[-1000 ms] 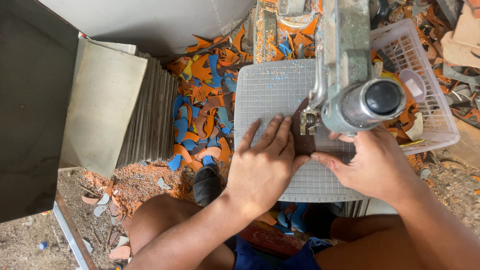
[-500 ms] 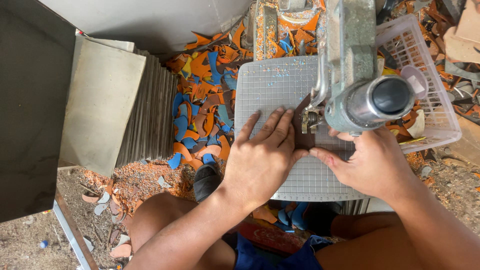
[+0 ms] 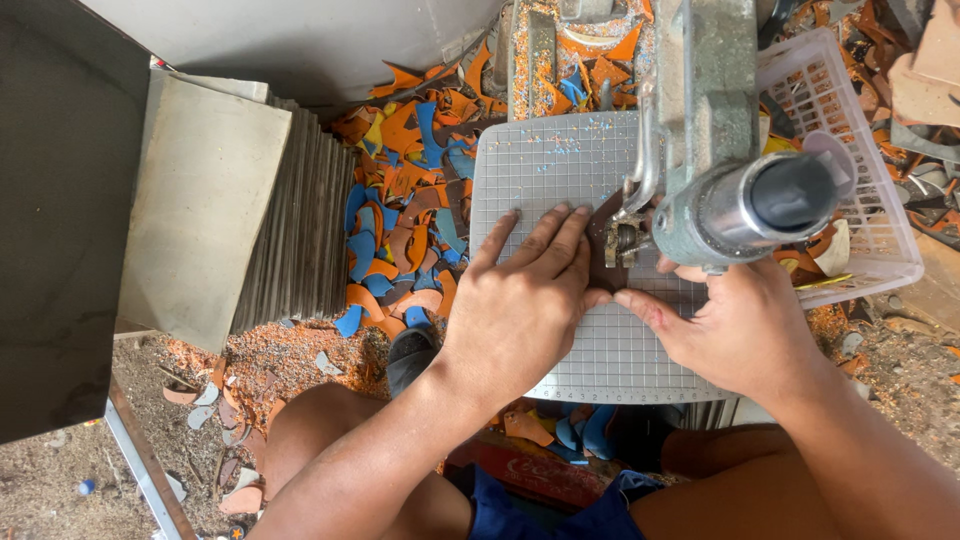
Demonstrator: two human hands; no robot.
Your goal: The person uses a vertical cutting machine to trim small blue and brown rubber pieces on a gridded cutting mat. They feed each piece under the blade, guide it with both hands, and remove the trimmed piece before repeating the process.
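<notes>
Barely shifted since before, our left hand and right hand press flat, fingers spread, on the dark piece under the saw on the gridded tabletop.

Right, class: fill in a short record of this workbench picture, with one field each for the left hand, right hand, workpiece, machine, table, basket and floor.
left hand: flat on the workpiece, fingers spread
right hand: pressing the workpiece beside the machine
workpiece: dark brown flat piece, mostly hidden
machine: grey metal arm over the table
table: pale gridded cutting surface
basket: white plastic mesh, to the right
floor scraps: orange and blue offcuts
</notes>
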